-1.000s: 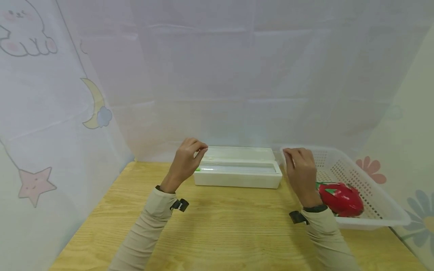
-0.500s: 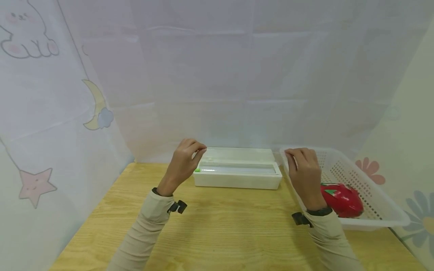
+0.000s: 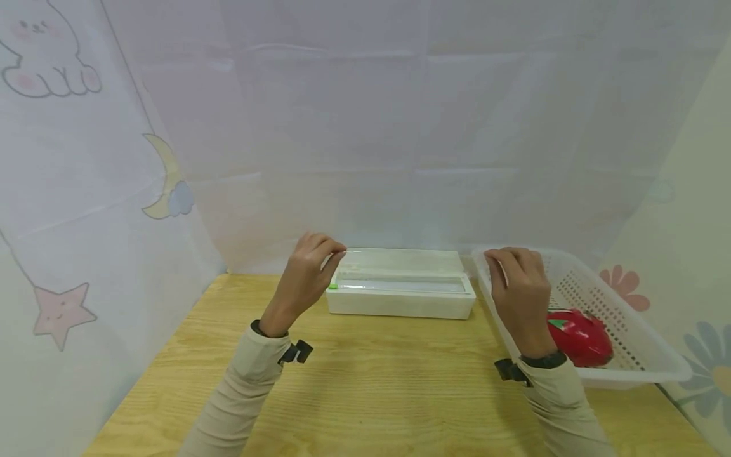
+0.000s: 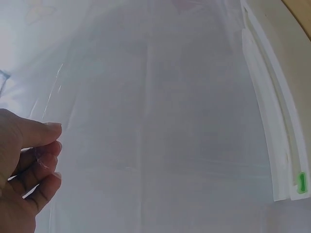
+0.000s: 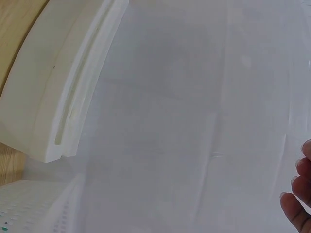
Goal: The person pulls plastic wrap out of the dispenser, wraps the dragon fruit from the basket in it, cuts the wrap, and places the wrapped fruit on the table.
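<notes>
My left hand [image 3: 308, 274] pinches the edge of clear plastic wrap [image 4: 52, 92], which shows as thin glints beside the fingers in the left wrist view. The right hand [image 3: 521, 289] holds the same pinching pose at about equal height; the wrap between the hands is nearly invisible. Behind and between them stands a white cling film dispenser box [image 3: 400, 304], its lid [image 3: 405, 261] raised at the back. Glossy film [image 3: 400, 285] lies across its slot, and a green slide cutter [image 4: 302, 182] sits at the left end.
Right of the box is a white perforated basket [image 3: 628, 379] holding a shiny red thing with green parts [image 3: 582, 339], partly behind my right wrist. A wooden table [image 3: 377, 381] carries both. Pale cloth walls [image 3: 342, 127] enclose the back and sides.
Both hands have drifted slightly apart, the left one leftward and the right one rightward. Their pinching poses look the same; box and basket have stayed put.
</notes>
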Tool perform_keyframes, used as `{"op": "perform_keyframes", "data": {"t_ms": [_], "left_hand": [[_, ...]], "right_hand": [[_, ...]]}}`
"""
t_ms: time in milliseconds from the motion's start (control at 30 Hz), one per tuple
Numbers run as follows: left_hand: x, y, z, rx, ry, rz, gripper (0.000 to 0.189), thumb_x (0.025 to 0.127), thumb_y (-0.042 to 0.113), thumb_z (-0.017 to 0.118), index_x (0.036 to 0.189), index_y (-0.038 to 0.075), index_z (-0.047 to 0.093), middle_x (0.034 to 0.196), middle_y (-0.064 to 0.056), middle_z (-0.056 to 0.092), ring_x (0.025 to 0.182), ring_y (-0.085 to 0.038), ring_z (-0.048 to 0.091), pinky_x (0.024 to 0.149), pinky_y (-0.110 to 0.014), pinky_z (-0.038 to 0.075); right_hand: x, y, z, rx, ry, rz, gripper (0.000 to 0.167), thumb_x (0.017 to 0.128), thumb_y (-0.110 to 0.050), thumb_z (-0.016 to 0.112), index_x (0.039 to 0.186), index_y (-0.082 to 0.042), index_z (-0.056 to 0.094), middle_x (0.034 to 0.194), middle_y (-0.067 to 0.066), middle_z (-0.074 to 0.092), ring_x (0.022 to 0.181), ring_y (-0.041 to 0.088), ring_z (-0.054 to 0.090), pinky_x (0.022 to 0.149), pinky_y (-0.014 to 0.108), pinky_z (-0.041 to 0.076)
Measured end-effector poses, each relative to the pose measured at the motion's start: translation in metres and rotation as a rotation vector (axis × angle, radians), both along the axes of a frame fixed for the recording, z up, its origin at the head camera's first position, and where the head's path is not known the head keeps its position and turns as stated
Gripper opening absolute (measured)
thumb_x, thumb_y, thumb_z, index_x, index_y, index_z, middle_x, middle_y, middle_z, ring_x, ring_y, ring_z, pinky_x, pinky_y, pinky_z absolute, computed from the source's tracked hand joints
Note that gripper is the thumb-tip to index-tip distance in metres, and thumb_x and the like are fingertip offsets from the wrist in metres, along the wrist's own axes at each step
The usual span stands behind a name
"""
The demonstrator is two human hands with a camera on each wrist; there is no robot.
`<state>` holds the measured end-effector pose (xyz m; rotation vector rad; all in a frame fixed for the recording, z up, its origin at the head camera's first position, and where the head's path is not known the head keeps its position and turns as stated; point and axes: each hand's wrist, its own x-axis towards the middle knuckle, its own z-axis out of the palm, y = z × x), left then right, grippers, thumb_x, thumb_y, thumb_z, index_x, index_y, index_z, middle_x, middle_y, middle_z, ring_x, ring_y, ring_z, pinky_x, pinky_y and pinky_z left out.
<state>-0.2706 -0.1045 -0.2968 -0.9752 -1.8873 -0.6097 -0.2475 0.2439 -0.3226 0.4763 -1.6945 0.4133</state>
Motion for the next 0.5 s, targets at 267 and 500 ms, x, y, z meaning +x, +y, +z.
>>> {"op": "perform_keyframes", "data": {"t_ms": [267, 500], "left_hand": [[0.0068, -0.0002, 0.0032, 0.011, 0.034, 0.001, 0.004, 0.088, -0.004, 0.073, 0.091, -0.002, 0.071, 0.088, -0.011, 0.061, 0.082, -0.028, 0.053, 0.078, -0.041, 0.045], [0.0107, 0.0002, 0.0056, 0.024, 0.074, 0.0, 0.007, 0.086, -0.005, 0.074, 0.091, -0.002, 0.071, 0.087, -0.011, 0.061, 0.081, -0.028, 0.053, 0.076, -0.041, 0.044]], "right_hand": [[0.0032, -0.0009, 0.0029, -0.017, 0.035, 0.006, 0.023, 0.101, -0.015, 0.062, 0.093, 0.005, 0.071, 0.09, 0.024, 0.062, 0.08, 0.044, 0.055, 0.065, 0.049, 0.045], [0.0058, -0.0008, 0.0043, -0.029, 0.057, 0.013, 0.028, 0.102, -0.02, 0.061, 0.092, 0.005, 0.072, 0.088, 0.023, 0.063, 0.08, 0.043, 0.055, 0.066, 0.049, 0.044]]}}
